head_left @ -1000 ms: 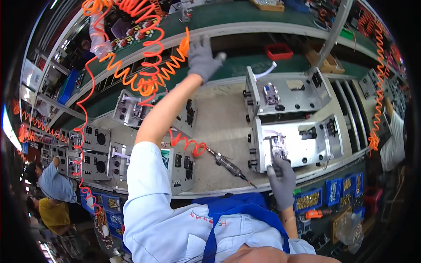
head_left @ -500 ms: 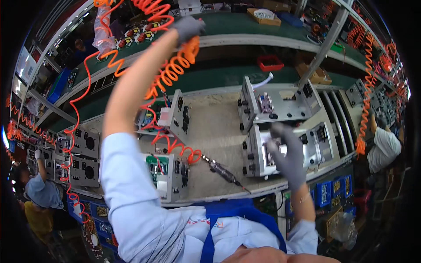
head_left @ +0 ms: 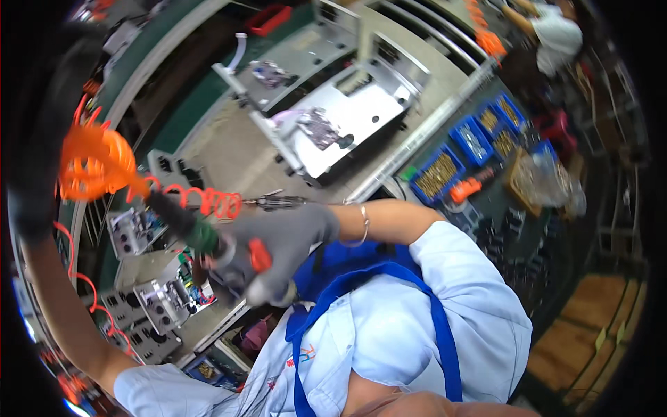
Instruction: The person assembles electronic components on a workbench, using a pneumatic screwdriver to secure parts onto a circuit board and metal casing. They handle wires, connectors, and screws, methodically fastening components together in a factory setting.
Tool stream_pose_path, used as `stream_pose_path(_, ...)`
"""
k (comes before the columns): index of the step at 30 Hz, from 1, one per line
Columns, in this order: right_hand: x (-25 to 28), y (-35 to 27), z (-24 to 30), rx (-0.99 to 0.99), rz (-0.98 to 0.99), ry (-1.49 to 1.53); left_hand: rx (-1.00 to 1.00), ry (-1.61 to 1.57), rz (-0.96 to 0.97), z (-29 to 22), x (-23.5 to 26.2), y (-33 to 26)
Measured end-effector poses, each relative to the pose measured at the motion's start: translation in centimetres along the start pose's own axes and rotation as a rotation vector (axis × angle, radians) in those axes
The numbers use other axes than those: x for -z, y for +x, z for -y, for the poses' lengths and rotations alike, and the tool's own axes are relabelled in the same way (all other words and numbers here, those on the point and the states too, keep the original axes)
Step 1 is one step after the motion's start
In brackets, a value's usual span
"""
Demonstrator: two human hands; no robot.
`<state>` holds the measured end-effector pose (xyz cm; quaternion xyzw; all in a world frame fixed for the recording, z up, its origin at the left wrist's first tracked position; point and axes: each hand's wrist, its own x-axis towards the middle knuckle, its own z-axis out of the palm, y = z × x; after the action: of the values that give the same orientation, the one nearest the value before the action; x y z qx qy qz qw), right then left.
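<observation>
My right hand (head_left: pixel 278 243), in a grey glove, is closed round a power screwdriver with a green collar (head_left: pixel 201 238) and a red trigger. The tool's dark upper end joins an orange coiled hose (head_left: pixel 97 167). My left hand (head_left: pixel 45 139), raised at the far left beside the hose, is dark and smeared, so its fingers cannot be made out. Below my right wrist's line, a second slim screwdriver (head_left: pixel 278 201) lies on the bench on a red coiled hose (head_left: pixel 222 203). An open metal chassis (head_left: pixel 375 128) with a circuit board stands beyond my right forearm.
Another open chassis (head_left: pixel 309 52) stands behind. Smaller units with green boards (head_left: pixel 167 302) sit at left. Blue bins of brass-coloured screws (head_left: pixel 438 174) and an orange-handled tool (head_left: pixel 465 189) lie at right. A red tray (head_left: pixel 269 19) is at the back; a person (head_left: pixel 556 38) works at far right.
My view has swung right. My right hand has left the chassis and now holds the power screwdriver in front of my chest. My left arm is still raised by the orange hose, farther left in view.
</observation>
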<state>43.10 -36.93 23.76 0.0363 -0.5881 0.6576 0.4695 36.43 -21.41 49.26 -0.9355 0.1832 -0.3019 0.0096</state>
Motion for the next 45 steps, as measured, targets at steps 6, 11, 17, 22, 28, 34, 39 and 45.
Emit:
stream_pose_path(6,0.8,-14.1,2.5,-0.072,-0.575,-0.861,0.181,0.268,0.271,-9.6,-7.9,2.6)
stream_pose_path(11,-4.1,-24.5,7.3,-0.304,-1.072,-1.232,0.298,0.28,0.075,-16.0,-19.7,1.8)
stream_pose_path(17,-10.9,-30.4,5.9,-0.515,-1.364,-1.167,1.018,-0.481,-0.707,-18.9,-39.9,1.2)
stream_pose_path(22,-14.0,-32.1,4.8,-0.535,-1.448,-1.267,1.067,-0.555,-0.46,-21.7,-49.0,-2.6)
stream_pose_path(28,-14.5,-30.9,3.4,-0.481,-1.3,-1.354,0.723,-0.623,0.277,-21.8,-58.8,0.8)
stream_pose_path(34,-15.1,-30.8,1.3,-0.455,-1.353,-1.301,0.652,-0.373,0.59,-20.0,-61.8,3.8)
stream_pose_path(39,-15.3,-30.8,1.1,-0.399,-1.406,-1.344,0.517,-0.187,0.851,-20.3,-62.4,5.1)
stream_pose_path(45,-15.5,-30.4,1.0,-0.434,-1.393,-1.366,0.448,-0.132,0.932,-20.5,-62.0,6.3)
